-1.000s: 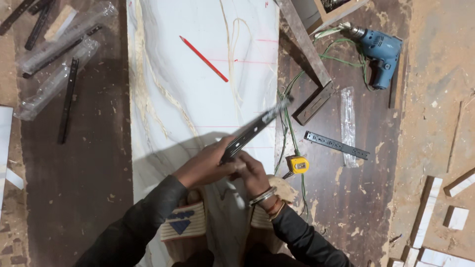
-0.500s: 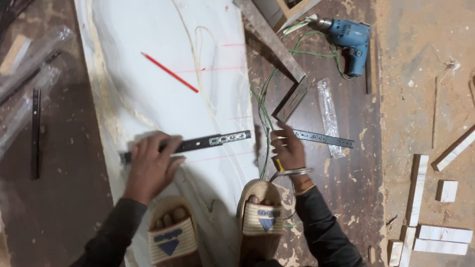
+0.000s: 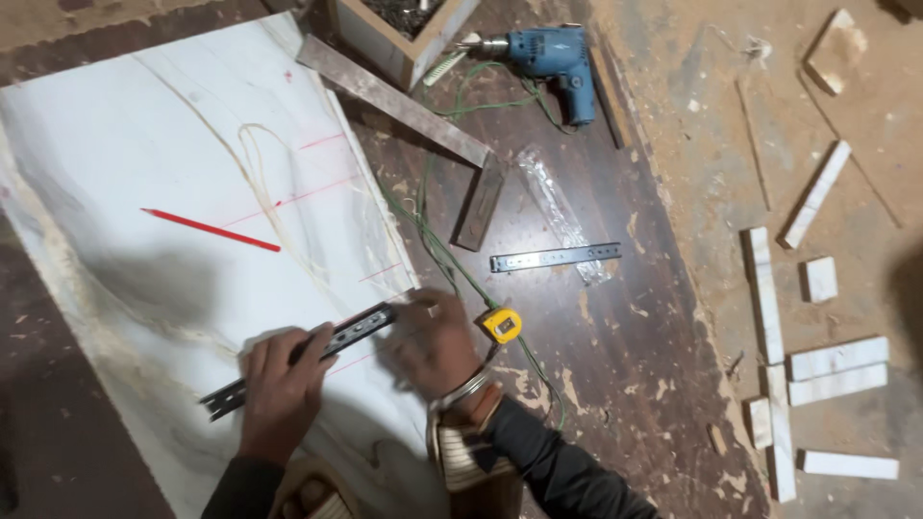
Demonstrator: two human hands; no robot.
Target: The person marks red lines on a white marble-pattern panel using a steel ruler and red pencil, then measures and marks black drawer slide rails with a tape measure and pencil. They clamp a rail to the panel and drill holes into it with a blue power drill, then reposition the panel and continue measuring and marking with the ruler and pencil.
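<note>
Left fingers (image 3: 274, 351): we curl them down over the dark metal rail (image 3: 300, 358) and press it flat — closed on it, not lifted.
Right fingers (image 3: 411, 317): we see them bent over the rail's other end, near the edge of the white board (image 3: 144, 192); they press there too, but we cannot tell how tight the hold is.
Why two hands: one on each end likely keeps the rail from sliding or turning on the smooth board.
Rail: it lies slanted across the near corner of the board, just by a thin red line drawn there, as if used like a ruler.
Left hand (image 3: 284, 389): palm down, wrist low, dark sleeve coming up from the bottom.
Right hand (image 3: 433, 346): palm down, a metal bangle at the wrist, arm bent in from the right.
Tape measure (image 3: 502, 325): small and yellow, on the floor just beside the right hand, easy to grab.
Red pencil (image 3: 212, 230): resting on the board, well apart from the hands.
Second rail (image 3: 556, 257): silver, on the dark floor (image 3: 615, 384) past the board.
Blue drill (image 3: 543, 53): far off at the top, its green cord trailing down the floor.
White blocks (image 3: 836, 358): scattered on the dusty side, far right.
</note>
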